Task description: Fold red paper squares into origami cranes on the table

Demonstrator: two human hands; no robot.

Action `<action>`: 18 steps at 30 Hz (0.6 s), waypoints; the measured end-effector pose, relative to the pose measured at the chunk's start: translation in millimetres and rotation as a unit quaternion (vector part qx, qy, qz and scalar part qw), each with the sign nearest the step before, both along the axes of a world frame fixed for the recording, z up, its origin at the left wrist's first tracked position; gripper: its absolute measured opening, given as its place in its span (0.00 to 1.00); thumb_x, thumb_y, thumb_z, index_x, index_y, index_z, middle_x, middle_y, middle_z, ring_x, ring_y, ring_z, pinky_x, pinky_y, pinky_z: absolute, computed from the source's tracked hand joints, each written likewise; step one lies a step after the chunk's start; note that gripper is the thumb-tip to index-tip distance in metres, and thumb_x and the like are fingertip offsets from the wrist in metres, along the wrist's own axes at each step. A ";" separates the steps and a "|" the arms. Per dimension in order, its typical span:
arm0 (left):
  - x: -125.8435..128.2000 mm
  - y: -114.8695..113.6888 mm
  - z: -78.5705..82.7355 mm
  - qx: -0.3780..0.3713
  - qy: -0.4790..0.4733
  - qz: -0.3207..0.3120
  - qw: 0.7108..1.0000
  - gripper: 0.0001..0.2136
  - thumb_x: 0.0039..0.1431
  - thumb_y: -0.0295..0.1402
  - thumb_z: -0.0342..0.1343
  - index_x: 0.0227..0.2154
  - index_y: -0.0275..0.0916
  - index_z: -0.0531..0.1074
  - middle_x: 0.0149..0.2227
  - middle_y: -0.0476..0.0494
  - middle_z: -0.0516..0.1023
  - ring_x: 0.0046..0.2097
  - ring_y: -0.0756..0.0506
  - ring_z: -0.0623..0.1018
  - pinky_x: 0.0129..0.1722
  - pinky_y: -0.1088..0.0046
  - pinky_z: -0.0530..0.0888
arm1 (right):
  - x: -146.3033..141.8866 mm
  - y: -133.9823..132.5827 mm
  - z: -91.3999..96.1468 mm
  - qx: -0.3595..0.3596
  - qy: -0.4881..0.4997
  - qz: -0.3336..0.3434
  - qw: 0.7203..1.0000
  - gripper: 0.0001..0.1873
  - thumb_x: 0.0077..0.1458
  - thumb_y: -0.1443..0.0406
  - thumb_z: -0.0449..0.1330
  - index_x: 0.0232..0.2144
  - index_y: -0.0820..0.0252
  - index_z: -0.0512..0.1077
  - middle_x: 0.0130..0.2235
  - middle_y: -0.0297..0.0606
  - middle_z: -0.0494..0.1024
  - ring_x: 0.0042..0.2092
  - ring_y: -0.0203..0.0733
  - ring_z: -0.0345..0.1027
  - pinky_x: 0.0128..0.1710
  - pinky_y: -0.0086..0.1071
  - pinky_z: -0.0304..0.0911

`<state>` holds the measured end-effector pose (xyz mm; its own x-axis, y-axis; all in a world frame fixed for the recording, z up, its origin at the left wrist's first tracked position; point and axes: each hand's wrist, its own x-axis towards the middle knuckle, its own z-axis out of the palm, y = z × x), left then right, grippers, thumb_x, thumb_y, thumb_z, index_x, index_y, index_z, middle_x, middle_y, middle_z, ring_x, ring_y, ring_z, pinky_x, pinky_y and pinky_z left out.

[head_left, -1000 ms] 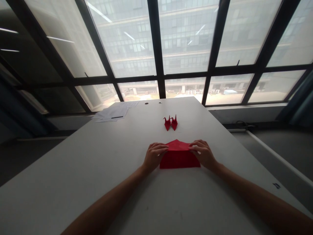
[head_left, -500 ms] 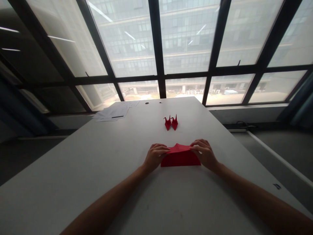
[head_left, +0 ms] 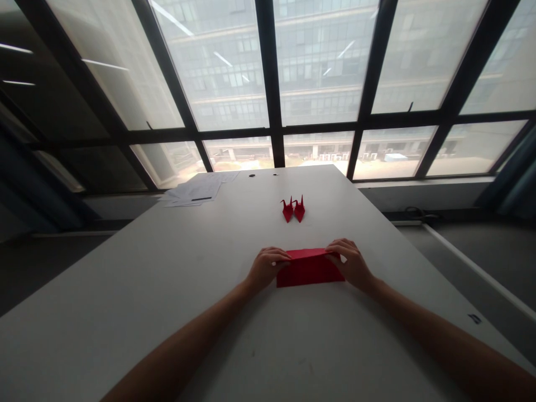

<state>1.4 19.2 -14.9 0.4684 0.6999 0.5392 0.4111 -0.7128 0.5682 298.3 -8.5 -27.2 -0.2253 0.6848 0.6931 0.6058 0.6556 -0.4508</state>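
A sheet of red paper (head_left: 310, 271) is bent over into a wide rectangle in front of me, its lower edge close to the white table. My left hand (head_left: 268, 264) pinches the upper left corner between thumb and fingers. At the upper right corner my right hand (head_left: 348, 260) does the same, its thumb below and fingers above. A narrow strip of the paper's back layer shows behind the top edge. Beyond the hands, two folded red paper cranes, a left one (head_left: 287, 212) and a right one (head_left: 299, 211), stand side by side.
White paper sheets (head_left: 192, 190) lie at the table's far left, with a dark pen (head_left: 201, 199) on them. A round dark hole (head_left: 252, 176) is near the far edge of the white table (head_left: 167, 279). Large windows rise behind it.
The raised point at the back of the red paper has flattened down, leaving a straighter top edge. Both hands keep their grip in nearly the same place.
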 end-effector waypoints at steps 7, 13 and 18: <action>0.2 -0.2 4.8 0.049 -0.041 0.077 0.995 0.04 0.60 0.31 0.63 0.34 0.45 0.83 0.35 0.45 0.84 0.40 0.43 0.81 0.44 0.64 0.75 | -4.2 -0.6 4.0 -0.076 0.201 -0.070 0.974 0.27 0.58 0.53 0.62 0.57 0.53 0.65 0.53 0.46 0.72 0.52 0.52 0.68 0.49 0.48 0.67; 0.7 -0.6 5.3 0.053 -0.073 0.130 0.987 0.03 0.58 0.33 0.64 0.33 0.44 0.83 0.35 0.44 0.84 0.39 0.43 0.81 0.43 0.64 0.77 | -10.1 -2.9 5.7 -0.233 0.376 -0.102 0.891 0.29 0.53 0.47 0.64 0.50 0.58 0.68 0.48 0.48 0.75 0.47 0.53 0.72 0.44 0.46 0.71; 0.3 -0.6 3.7 0.034 -0.051 0.093 0.994 0.05 0.60 0.30 0.62 0.35 0.45 0.83 0.37 0.45 0.84 0.41 0.43 0.80 0.45 0.64 0.76 | -14.5 -6.9 13.3 -0.123 0.254 -0.082 0.956 0.26 0.55 0.52 0.64 0.53 0.54 0.69 0.53 0.47 0.72 0.51 0.53 0.69 0.47 0.49 0.69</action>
